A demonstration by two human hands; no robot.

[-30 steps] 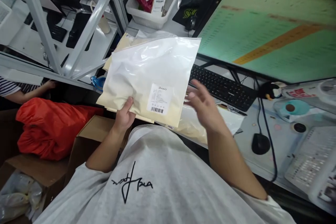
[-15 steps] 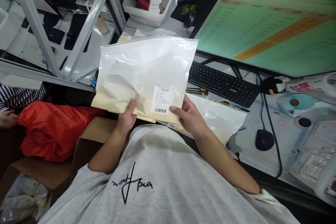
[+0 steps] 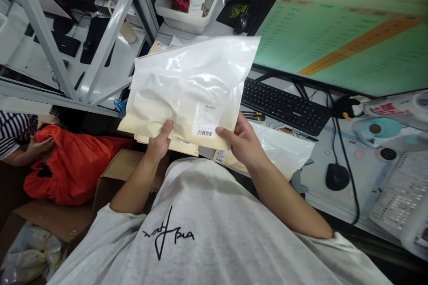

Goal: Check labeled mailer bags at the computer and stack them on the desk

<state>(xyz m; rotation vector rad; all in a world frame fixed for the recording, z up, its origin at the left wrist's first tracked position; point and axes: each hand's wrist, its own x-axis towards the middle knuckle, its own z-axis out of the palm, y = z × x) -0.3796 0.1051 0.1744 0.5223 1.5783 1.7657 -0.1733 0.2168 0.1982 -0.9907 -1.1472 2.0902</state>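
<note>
Between my two hands I hold up a white plastic pouch (image 3: 187, 84), pale yellow toward its lower part, with a barcode label (image 3: 205, 119) near its lower right. My left hand (image 3: 160, 141) grips the bottom edge, thumb on the front face. At the lower right corner, my right hand (image 3: 245, 142) pinches the pouch, its thumb beside the label. The fingers behind the pouch are hidden. Another similar pouch (image 3: 281, 147) lies on the desk by my right forearm. Below the held pouch, edges of yellowish packets (image 3: 182, 146) show near my left hand.
Right of the pouch are a black keyboard (image 3: 287, 106), a mouse (image 3: 337, 177) and a large monitor (image 3: 341, 26). A white basket (image 3: 180, 20) stands behind. At left, a metal frame post (image 3: 109, 40) rises, and a person's hand (image 3: 42, 144) touches a red bag (image 3: 76, 164) above cardboard boxes (image 3: 123, 164).
The pouch has risen slightly and shifted right, tilting with its right side higher. Both my hands keep their grip. At left, the other person's hand has moved onto the red bag.
</note>
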